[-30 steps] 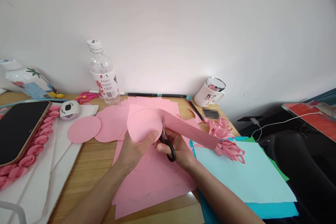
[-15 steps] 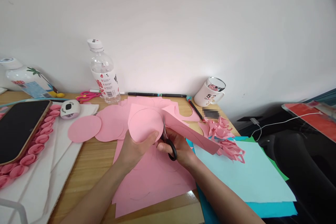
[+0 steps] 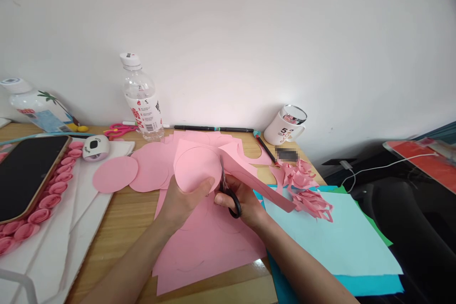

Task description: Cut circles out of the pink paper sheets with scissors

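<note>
Pinched in my left hand is a pink paper sheet with a circle drawn on it, the thumb lying on top. My right hand grips black-handled scissors, fingers through the loops. Their blades stand at the right side of the drawn circle, and the partly cut strip curls off to the right over my right hand. Beneath both hands lie larger pink sheets with faint pencil curves. Several cut pink paper circles overlap on the left.
Pink scraps lie in a heap at right, beside pale blue paper. A mug, black pens and a clear bottle stand or lie along the wall. At left, a phone rests near rolled pink paper flowers.
The scissor blades have drawn closer together at the circle's right edge. The cut strip's free end has shifted slightly left. My left hand keeps nearly the same place.
</note>
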Demonstrator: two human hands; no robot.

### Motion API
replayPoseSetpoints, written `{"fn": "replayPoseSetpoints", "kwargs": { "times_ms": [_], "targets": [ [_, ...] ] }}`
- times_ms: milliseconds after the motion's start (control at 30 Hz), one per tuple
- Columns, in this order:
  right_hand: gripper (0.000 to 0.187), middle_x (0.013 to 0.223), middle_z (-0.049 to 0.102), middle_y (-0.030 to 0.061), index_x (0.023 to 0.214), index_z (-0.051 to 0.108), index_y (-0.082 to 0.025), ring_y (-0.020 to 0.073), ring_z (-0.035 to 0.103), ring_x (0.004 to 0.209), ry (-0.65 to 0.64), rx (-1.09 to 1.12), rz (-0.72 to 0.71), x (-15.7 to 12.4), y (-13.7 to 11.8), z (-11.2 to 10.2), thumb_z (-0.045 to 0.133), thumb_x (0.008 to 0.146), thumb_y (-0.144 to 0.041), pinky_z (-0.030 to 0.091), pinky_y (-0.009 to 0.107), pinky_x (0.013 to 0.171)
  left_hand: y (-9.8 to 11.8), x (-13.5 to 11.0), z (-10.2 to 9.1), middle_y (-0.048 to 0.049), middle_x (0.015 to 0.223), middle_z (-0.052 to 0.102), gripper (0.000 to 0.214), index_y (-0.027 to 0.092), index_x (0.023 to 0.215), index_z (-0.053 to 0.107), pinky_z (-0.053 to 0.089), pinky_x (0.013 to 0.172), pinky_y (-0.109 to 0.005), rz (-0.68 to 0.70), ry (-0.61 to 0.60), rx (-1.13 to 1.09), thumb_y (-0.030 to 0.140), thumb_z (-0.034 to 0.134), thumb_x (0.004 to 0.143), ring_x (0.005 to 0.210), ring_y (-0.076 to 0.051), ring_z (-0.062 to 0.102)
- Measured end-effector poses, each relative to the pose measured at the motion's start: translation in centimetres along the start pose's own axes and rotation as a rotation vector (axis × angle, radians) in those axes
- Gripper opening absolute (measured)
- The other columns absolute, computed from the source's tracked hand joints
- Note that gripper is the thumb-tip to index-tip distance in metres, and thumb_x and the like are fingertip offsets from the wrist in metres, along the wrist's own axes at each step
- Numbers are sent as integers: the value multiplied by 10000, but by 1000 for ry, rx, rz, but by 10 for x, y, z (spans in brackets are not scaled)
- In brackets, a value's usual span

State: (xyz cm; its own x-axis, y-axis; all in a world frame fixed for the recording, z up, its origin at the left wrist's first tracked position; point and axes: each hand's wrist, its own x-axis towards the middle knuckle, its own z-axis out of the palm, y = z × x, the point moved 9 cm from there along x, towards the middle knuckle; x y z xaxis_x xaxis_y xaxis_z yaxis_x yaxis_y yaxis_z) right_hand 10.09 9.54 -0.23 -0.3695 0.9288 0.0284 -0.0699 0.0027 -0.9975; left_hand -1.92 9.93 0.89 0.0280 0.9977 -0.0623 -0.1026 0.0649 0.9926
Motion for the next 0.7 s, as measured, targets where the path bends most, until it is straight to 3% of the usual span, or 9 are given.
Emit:
{"fn": "replayPoseSetpoints", "kwargs": {
  "times_ms": [400, 700],
  "targets": [
    [374, 604, 503, -3, 660, 550, -201, 148, 404, 576, 25, -17, 81, -1, 3, -2, 766, 627, -503, 327, 311, 567, 6, 1, -4, -85, 1003, 716, 383, 159, 1045, 650, 526, 818, -354, 46, 47, 8, 331, 690, 706, 964, -245, 644],
    [356, 630, 516, 6, 687, 573, -196, 153, 447, 593, -27, -25, 44, -2, 11, -3, 707, 716, -525, 364, 314, 579, 5, 1, -7, -37, 729, 685, 226, 153, 789, 649, 520, 615, -303, 16, 109, -11, 331, 704, 661, 698, -195, 631]
  ]
}}
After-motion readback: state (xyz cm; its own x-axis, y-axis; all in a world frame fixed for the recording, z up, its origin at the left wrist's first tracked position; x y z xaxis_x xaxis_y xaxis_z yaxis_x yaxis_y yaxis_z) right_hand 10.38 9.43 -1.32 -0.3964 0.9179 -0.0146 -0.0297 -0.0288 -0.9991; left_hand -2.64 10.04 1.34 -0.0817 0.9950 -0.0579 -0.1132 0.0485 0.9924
